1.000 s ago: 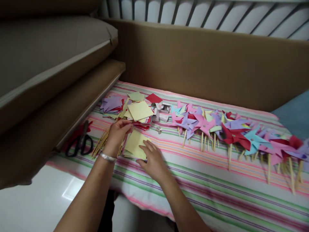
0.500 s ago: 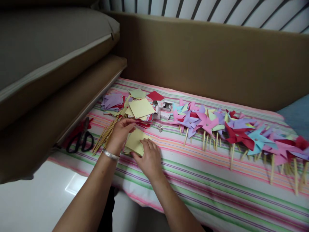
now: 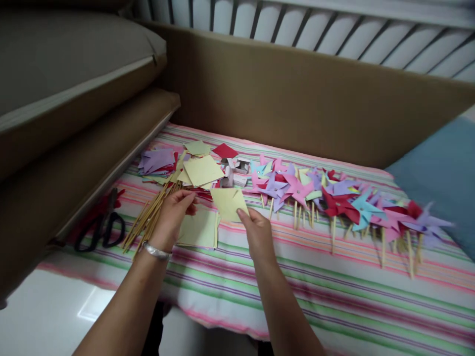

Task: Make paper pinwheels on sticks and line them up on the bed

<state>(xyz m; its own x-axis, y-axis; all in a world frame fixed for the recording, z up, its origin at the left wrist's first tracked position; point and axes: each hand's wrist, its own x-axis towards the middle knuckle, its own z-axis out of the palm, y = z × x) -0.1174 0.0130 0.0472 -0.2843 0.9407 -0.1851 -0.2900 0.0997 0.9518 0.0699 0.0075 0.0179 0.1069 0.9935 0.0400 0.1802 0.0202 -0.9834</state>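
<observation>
Between the thumb and fingers of my right hand (image 3: 257,228) is a pale yellow paper square (image 3: 229,203), lifted and tilted, with slits showing near its edge. My left hand (image 3: 175,212), a silver bangle on its wrist, has thumb and fingertips drawn together; whatever they hold, if anything, is too small to make out. Below both hands lies a small stack of light yellow paper squares (image 3: 198,228) on the striped cloth (image 3: 237,291). Thin wooden sticks (image 3: 150,217) lie in a bundle beside and partly behind my left hand.
Black-handled scissors (image 3: 102,227) lie at the left. Behind my hands are a pile of coloured paper squares (image 3: 203,171), cut purple pieces (image 3: 158,160) and small opened boxes (image 3: 237,168). Finished pinwheels (image 3: 337,202) line the right side. Stacked cushions (image 3: 92,138) rise at the left.
My right hand has picked a yellow square up off the stack and moved it right. My left hand stays near the sticks, fingers still pinched. The camera view has shifted slightly right.
</observation>
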